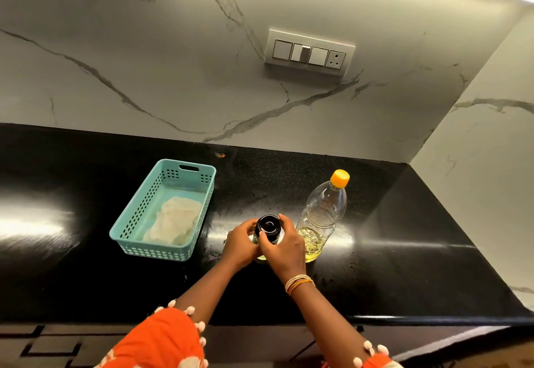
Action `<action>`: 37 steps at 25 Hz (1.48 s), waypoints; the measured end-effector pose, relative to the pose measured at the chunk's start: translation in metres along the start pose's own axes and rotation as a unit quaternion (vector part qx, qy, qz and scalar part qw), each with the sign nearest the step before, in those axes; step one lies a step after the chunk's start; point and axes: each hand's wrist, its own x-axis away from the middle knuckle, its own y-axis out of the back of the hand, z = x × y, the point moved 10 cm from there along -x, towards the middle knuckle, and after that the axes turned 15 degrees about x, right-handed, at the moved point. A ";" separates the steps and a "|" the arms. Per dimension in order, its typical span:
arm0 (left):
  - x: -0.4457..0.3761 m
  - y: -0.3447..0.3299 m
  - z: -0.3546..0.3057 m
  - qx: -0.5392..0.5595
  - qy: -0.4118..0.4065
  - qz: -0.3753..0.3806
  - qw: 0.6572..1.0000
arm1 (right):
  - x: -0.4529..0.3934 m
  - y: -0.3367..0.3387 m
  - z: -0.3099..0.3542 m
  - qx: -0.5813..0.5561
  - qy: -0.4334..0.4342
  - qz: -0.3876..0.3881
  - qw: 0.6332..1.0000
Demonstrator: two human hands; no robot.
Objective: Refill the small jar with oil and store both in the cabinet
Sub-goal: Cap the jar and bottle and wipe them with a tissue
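Well to the left of both hands, a pale turquoise perforated plastic basket (163, 208) with a slot handle sits on the glossy black stone countertop (390, 266). A crumpled whitish cloth (173, 224) lies inside it, toward the end nearer the person.

The left hand (239, 245) comes next, its fingers curled around the left side of the small clear glass jar (267, 234), gripping the body just under the lid. The jar stands upright on the countertop between the two hands, and a little yellow oil shows at its base below the hands. The right hand (284, 245) wraps the jar's round black lid (268, 224) from the right, thumb on the near edge and fingers over the far edge, grasping it. Thin white and orange bangles (299, 282) circle the right wrist, and orange sleeves with white pompom trim (161, 341) cover both upper arms.

Just to the right of the right hand stands a tall clear plastic oil bottle (322, 217), upright, its orange-yellow screw cap (340, 178) on, with yellow oil filling only its lower part. Above and beyond the hands, a white switch panel (309, 53) with a socket is set in the white veined marble wall.
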 end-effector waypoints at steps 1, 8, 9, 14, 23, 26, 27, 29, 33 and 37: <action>0.000 0.002 -0.002 -0.010 -0.002 -0.005 1.000 | 0.001 -0.003 0.000 -0.014 -0.002 0.010 1.000; -0.001 0.035 -0.010 -0.058 -0.011 -0.027 0.998 | -0.002 -0.038 0.002 -0.108 -0.022 0.128 0.986; -0.002 0.038 -0.010 -0.065 -0.007 -0.015 0.998 | -0.004 -0.040 0.003 -0.110 -0.026 0.134 0.985; -0.007 0.050 -0.019 -0.100 0.014 0.026 0.994 | -0.020 -0.026 0.027 -0.042 0.024 0.068 0.997; -0.004 0.077 -0.042 -0.092 0.001 0.016 0.996 | -0.012 -0.048 0.055 0.041 0.115 0.102 0.987; -0.003 0.096 -0.059 -0.075 -0.054 -0.059 0.994 | -0.018 -0.039 0.060 0.023 0.111 0.052 0.992; -0.003 0.107 -0.065 -0.073 -0.075 -0.094 0.990 | -0.021 -0.035 0.064 0.014 0.110 0.035 0.993; -0.002 0.138 -0.069 -0.085 -0.093 -0.176 0.976 | -0.032 -0.032 0.079 -0.002 0.116 0.018 0.993; -0.013 0.198 -0.018 -0.159 0.102 -0.235 0.953 | -0.056 -0.034 0.109 -0.029 0.122 0.016 0.992; -0.031 0.231 0.009 -0.194 0.192 -0.230 0.934 | -0.072 -0.058 0.131 -0.041 0.136 0.054 0.988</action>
